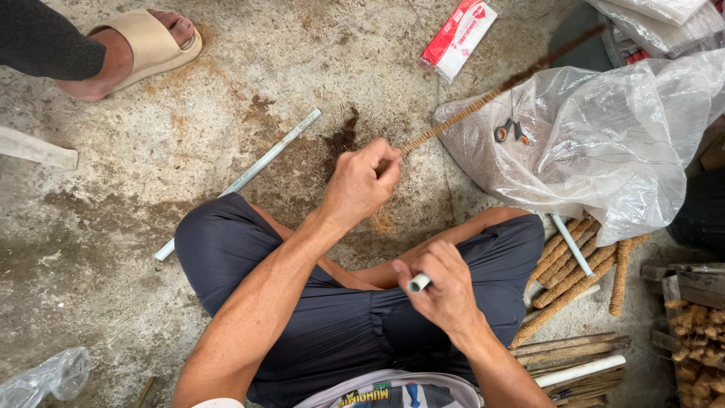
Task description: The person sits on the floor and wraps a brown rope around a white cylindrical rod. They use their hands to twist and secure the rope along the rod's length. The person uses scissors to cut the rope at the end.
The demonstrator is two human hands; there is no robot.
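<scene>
I sit cross-legged on a concrete floor in dark shorts. My left hand (361, 183) is closed around one end of a long thin stick wrapped in brown coir rope (483, 98), which slants up to the right and is blurred at its far end. My right hand (442, 289) is over my lap, gripping a short white pipe (418, 283) whose open end shows by the thumb. The two hands are apart, the left one higher and further from me.
A clear plastic sack (596, 143) with scissors (512, 131) on it lies at right. Several coir-wrapped sticks (574, 276) and bare wooden sticks (570, 347) lie beside my right knee. A long white pipe (242, 177) crosses the floor. Another person's sandalled foot (132, 49) is at top left.
</scene>
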